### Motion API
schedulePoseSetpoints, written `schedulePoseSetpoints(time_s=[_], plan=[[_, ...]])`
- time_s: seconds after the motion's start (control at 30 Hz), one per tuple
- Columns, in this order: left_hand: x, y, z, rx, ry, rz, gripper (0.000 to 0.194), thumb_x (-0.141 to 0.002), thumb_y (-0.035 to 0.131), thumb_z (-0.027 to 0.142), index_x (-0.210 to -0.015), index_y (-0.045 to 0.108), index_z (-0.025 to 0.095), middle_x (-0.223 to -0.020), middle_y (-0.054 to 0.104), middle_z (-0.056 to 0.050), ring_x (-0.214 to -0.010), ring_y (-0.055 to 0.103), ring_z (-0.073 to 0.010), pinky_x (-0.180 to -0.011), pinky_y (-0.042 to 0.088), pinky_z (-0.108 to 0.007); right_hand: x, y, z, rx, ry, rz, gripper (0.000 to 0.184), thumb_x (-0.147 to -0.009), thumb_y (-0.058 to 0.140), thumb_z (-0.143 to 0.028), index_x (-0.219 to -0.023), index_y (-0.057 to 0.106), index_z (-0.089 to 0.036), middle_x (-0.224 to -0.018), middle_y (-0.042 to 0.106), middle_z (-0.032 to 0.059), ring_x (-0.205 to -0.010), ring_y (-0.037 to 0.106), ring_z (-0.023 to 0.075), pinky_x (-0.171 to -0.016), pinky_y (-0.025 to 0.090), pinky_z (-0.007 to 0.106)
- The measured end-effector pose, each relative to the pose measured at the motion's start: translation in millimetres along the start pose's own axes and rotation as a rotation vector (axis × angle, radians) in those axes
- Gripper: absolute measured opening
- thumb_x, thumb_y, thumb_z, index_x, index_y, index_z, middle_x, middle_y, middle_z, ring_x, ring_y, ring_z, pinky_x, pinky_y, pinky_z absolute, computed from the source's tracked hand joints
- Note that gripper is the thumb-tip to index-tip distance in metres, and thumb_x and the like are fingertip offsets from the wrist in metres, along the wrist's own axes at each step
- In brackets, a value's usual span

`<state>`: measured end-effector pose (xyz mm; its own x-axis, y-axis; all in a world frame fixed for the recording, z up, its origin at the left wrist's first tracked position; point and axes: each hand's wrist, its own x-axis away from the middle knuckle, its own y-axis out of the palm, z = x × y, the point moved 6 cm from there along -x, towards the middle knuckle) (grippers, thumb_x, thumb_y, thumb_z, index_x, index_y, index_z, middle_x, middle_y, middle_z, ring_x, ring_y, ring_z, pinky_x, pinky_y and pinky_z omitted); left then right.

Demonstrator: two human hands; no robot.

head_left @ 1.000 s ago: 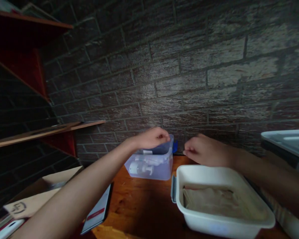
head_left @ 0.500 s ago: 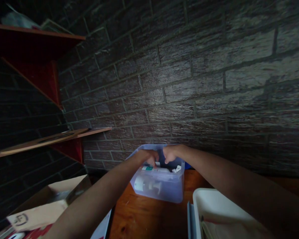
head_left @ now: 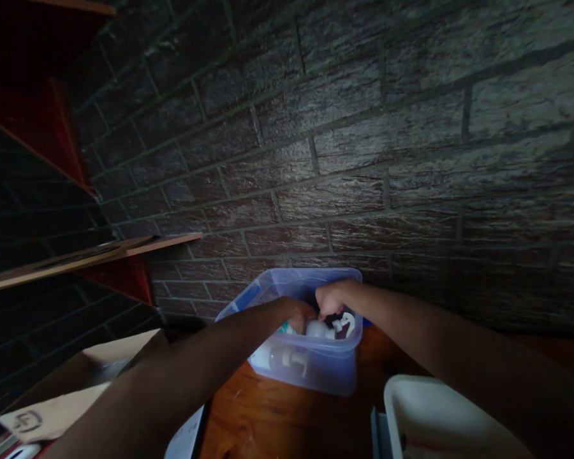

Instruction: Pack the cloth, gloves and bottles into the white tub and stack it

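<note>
Toward six o'clock of the view, the translucent tub stands on the table, near the brick wall. Both hands are inside it: the left hand has curled fingers beside a pale bottle, and the right hand bends close to the same bottle, at about one o'clock from it. I cannot tell if either is gripping or released, because the fingertips are partly hidden. The step in hand seems to be handling of the contents. From this position, I judge, the next move calls for careful finger placement between crowded items
</note>
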<state>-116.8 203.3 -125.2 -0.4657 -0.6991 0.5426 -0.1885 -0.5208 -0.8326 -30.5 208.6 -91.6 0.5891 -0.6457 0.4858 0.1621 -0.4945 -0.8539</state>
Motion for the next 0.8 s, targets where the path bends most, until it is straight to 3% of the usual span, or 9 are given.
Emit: schedulePoseSetpoints(time_s=[0.1, 0.17, 0.33, 0.5, 0.63, 0.8], plan=[[7.0, -4.0, 4.2, -0.014, -0.012, -0.012, 0.042, -0.061, 0.089, 0.017, -0.100, 0.073, 0.017, -0.091, 0.073, 0.000, -0.095, 0.067, -0.0273, -0.086, 0.054, -0.036, 6.3, -20.3, -2.4, -0.031, -0.045, 0.184, 0.036, -0.099, 0.065, -0.036, -0.130, 0.062, -0.017, -0.129, 0.064, 0.0102, -0.109, 0.066, 0.0253, -0.091, 0.058, 0.046], [15.8, -13.7, 6.9, -0.015, -0.013, 0.025, 0.048, -0.056, 0.087, 0.012, -0.102, 0.073, 0.017, -0.094, 0.074, 0.000, -0.097, 0.066, -0.0266, -0.087, 0.052, -0.034, 18.8, -37.1, -4.9, -0.061, -0.085, 0.328, 0.036, -0.099, 0.065, -0.036, -0.130, 0.062, -0.017, -0.130, 0.064, 0.0103, -0.110, 0.066, 0.0255, -0.092, 0.058, 0.047], [46.6, -51.7, 3.7, 0.036, -0.044, 0.265, 0.067, -0.049, 0.089, 0.017, -0.114, 0.070, 0.016, -0.110, 0.074, -0.007, -0.101, 0.067, -0.0309, -0.086, 0.052, -0.036, 71.2, -69.9, -2.4, -0.171, -0.166, 0.672, 0.033, -0.100, 0.065, -0.036, -0.127, 0.064, -0.018, -0.129, 0.065, 0.0096, -0.110, 0.066, 0.0249, -0.093, 0.058, 0.045], [92.5, -96.6, 8.8, 0.201, -0.012, 0.525, 0.065, -0.045, 0.090, 0.022, -0.107, 0.074, 0.015, -0.098, 0.076, -0.007, -0.093, 0.068, -0.0328, -0.078, 0.052, -0.037, 141.9, -89.8, 15.1, -0.302, -0.161, 0.991, 0.033, -0.101, 0.063, -0.037, -0.128, 0.064, -0.018, -0.128, 0.065, 0.0100, -0.108, 0.067, 0.0235, -0.092, 0.058, 0.045], [138.2, -139.0, 41.6, 0.369, 0.096, 0.759, 0.059, -0.048, 0.091, 0.030, -0.102, 0.075, 0.014, -0.091, 0.075, -0.005, -0.087, 0.067, -0.0295, -0.077, 0.051, -0.035, 197.0, -93.4, 26.1, -0.432, -0.150, 1.184, 0.037, -0.100, 0.063, -0.038, -0.131, 0.061, -0.017, -0.118, 0.070, 0.0091, -0.100, 0.069, 0.0216, -0.091, 0.057, 0.043], [180.1, -177.9, 122.5, 0.618, 0.277, 1.106, 0.061, -0.065, 0.086, 0.052, -0.109, 0.070, 0.012, -0.099, 0.073, -0.008, -0.087, 0.065, -0.0242, -0.075, 0.051, -0.031, 255.2, -70.8, 19.9, -0.585, -0.194, 1.269, 0.072, -0.085, 0.077, -0.051, -0.141, 0.051, -0.014, -0.122, 0.071, 0.0141, -0.100, 0.071, 0.0224, -0.085, 0.057, 0.035]])
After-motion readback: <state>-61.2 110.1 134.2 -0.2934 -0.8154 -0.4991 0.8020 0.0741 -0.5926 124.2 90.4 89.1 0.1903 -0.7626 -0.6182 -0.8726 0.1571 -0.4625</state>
